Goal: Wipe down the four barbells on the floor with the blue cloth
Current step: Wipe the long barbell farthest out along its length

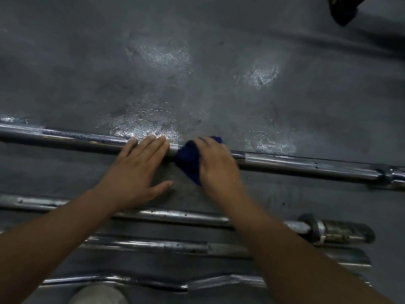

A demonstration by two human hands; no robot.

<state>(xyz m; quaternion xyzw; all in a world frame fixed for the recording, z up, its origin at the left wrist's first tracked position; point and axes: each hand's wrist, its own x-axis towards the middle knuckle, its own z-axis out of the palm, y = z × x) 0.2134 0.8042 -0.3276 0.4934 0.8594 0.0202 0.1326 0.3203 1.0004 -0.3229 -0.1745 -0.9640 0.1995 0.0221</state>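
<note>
1. 4 bars lie side by side on the grey floor [197, 84].
2. The left hand [135, 172] lies flat on the far bar [76, 139]. Its fingers are straight and reach across the bar. Its thumb sticks out sideways over the floor. It holds nothing.
3. The right hand [217, 165] is just beside the left hand, on the same bar. It looks a bit blurry. Its fingers curl over the blue cloth [188, 159] and hold it on the bar.
4. The cloth is bunched up under the right hand. It pokes out toward the left hand, and 1 corner points down below the bar. A small bit of bare bar shows between the cloth and the left fingers.
5. Bar 2 [175, 216] lies behind the hands, under both arms. Its thick end sticks out past the right arm.
6. Bar 3 [153, 245] lies further back, also under both arms.
7. The bent bar [219, 281] is furthest back from the hands. It has a wavy shape.
8. Past the fingertips the floor has shiny patches.
9. A dark thing [341, 12] sits far off beyond the right hand.
</note>
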